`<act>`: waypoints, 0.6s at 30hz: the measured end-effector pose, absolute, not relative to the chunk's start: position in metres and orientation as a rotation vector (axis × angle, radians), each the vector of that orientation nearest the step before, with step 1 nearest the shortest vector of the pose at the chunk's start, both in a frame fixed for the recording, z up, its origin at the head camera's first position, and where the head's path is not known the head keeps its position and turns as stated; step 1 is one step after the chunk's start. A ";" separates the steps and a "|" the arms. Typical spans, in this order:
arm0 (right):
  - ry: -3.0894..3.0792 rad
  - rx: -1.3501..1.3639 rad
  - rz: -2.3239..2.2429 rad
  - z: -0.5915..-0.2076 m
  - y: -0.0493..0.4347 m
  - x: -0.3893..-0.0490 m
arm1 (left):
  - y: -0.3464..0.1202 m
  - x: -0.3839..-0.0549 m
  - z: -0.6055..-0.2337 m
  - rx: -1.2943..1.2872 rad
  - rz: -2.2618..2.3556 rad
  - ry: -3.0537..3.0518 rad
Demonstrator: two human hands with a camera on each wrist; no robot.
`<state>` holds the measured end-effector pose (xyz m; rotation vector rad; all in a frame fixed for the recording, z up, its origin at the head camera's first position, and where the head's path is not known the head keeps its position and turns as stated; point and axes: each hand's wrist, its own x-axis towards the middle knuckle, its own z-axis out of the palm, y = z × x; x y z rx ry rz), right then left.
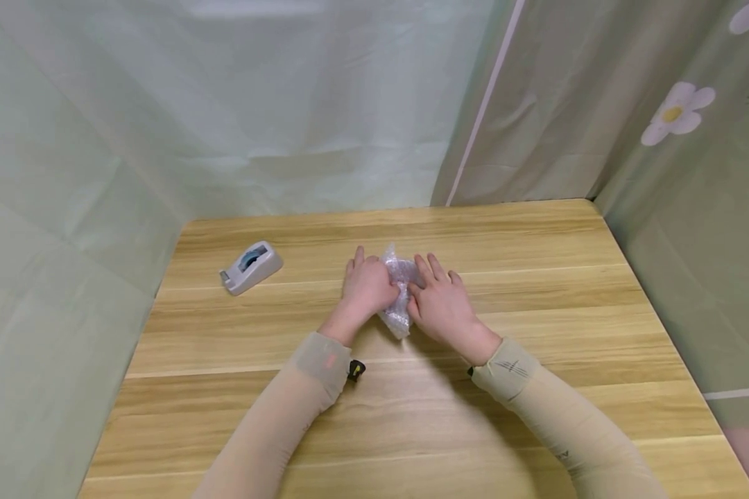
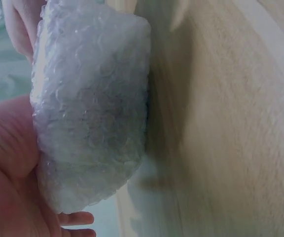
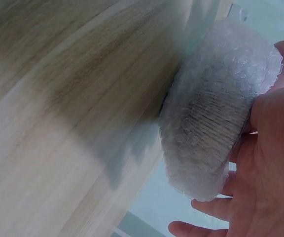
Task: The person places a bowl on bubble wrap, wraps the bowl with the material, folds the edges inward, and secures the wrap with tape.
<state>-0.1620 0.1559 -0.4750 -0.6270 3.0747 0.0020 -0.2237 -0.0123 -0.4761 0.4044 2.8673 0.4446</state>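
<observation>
A bundle of clear bubble wrap (image 1: 398, 315) lies on the table between the two hands. Through its layers a darker, ridged item (image 3: 213, 111) shows faintly in the right wrist view. My left hand (image 1: 369, 283) holds the wrap from the left, its inner fingers bent onto the top while outer fingers point away. From the right, my right hand (image 1: 444, 305) presses on the bundle with fingers spread and fairly straight, the thumb on the wrap's top. In the left wrist view the wrap (image 2: 92, 103) is puffy, with a rounded end.
A white tape dispenser (image 1: 252, 269) with a blue roll stands toward the table's back left. The wooden table (image 1: 537, 256) is bordered by pale green curtains (image 1: 324, 104) behind and at both sides. A small black item (image 1: 356, 370) shows at the left sleeve's cuff.
</observation>
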 end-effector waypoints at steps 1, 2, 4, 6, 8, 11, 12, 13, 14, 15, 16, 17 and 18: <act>3.074 -0.627 0.002 -0.475 0.156 -0.162 | -0.011 -0.224 -0.476 0.395 0.421 2.873; 3.073 -0.628 0.003 -0.475 0.157 -0.162 | -0.010 -0.224 -0.476 0.385 0.399 2.878; 3.067 -0.630 0.011 -0.474 0.157 -0.162 | -0.008 -0.224 -0.477 0.375 0.358 2.890; 3.063 -0.631 0.020 -0.474 0.157 -0.162 | -0.007 -0.224 -0.478 0.373 0.326 2.902; 3.063 -0.632 0.024 -0.474 0.157 -0.162 | -0.007 -0.224 -0.479 0.379 0.302 2.917; 3.063 -0.628 0.028 -0.475 0.157 -0.162 | -0.007 -0.224 -0.480 0.392 0.287 2.928; 3.062 -0.626 0.029 -0.476 0.157 -0.163 | -0.007 -0.224 -0.480 0.396 0.284 2.930; 3.061 -0.625 0.030 -0.476 0.157 -0.163 | -0.007 -0.224 -0.480 0.398 0.282 2.933; 3.061 -0.624 0.031 -0.477 0.157 -0.163 | -0.007 -0.224 -0.480 0.401 0.284 2.933; 3.061 -0.624 0.030 -0.477 0.157 -0.163 | -0.007 -0.225 -0.480 0.402 0.288 2.932; 3.062 -0.624 0.030 -0.477 0.157 -0.164 | -0.006 -0.225 -0.480 0.401 0.287 2.932; 3.063 -0.626 0.028 -0.477 0.157 -0.164 | -0.006 -0.225 -0.480 0.402 0.287 2.932; 3.064 -0.628 0.027 -0.477 0.156 -0.164 | -0.006 -0.225 -0.480 0.403 0.283 2.932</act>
